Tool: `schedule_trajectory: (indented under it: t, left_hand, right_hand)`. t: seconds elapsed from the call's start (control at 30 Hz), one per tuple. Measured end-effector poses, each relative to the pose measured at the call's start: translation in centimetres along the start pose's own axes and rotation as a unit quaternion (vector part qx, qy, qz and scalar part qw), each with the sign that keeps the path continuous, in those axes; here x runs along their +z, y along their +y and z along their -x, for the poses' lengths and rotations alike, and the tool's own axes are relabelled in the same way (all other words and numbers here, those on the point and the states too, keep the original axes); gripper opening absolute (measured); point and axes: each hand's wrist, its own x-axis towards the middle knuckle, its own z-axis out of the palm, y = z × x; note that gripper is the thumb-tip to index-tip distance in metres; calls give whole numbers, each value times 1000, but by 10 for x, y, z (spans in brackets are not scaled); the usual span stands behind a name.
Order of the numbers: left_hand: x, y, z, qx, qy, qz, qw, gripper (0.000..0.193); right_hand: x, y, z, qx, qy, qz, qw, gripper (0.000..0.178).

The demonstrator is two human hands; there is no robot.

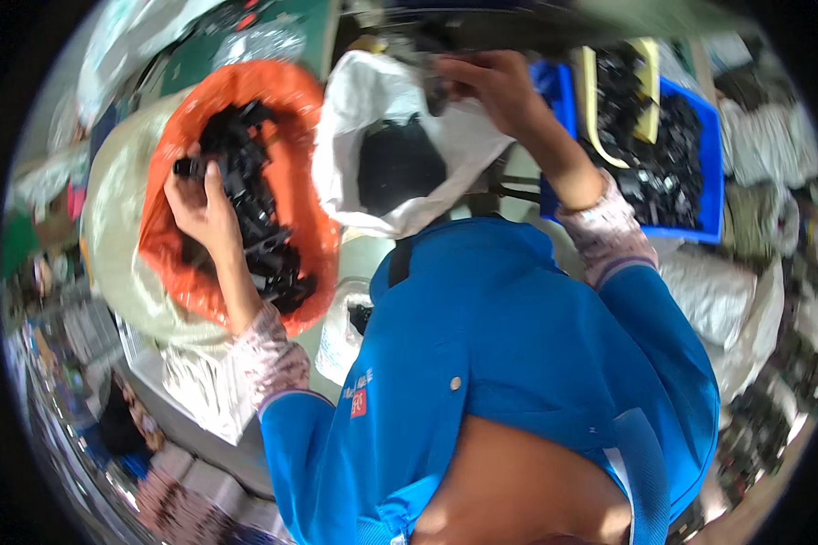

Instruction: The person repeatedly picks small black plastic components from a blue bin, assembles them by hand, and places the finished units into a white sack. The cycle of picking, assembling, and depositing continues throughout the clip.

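Over the left side of an orange bag [304,100], my left hand [196,207] pinches a small black plastic part [188,167] between thumb and fingers. Many loose black plastic parts [250,195] lie in that bag. At the far rim of a white sack [341,118] is my right hand [493,84], its fingers closed around something dark and blurred [436,93]. What that is I cannot make out. Dark material [400,168] fills the inside of the white sack, which stands right of the orange bag.
On the right is a blue crate [713,173] full of black parts, with a yellow tray [650,91] resting in it. A small white bag [336,341] stands between the orange bag and my body. White sacks [718,295] lie at the right; a green surface [191,68] is behind.
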Motion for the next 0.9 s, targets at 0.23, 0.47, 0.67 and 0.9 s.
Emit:
schedule_trajectory:
  t: [0.23, 0.47, 0.67, 0.9]
  left_hand:
    - [95, 56, 97, -394, -116, 508, 757, 45]
    - [158, 71, 132, -535, -168, 538, 630, 46]
    - [186, 69, 144, -552, -159, 493, 653, 24]
    - [165, 77, 157, -542, -85, 472, 690, 19]
  right_hand:
    - [21, 25, -4, -109, 47, -14, 993, 16]
    - [16, 50, 9, -330, 158, 302, 880, 11]
    - [16, 46, -2, -339, 121, 306, 882, 8]
    - [15, 52, 7, -263, 160, 213, 927, 17]
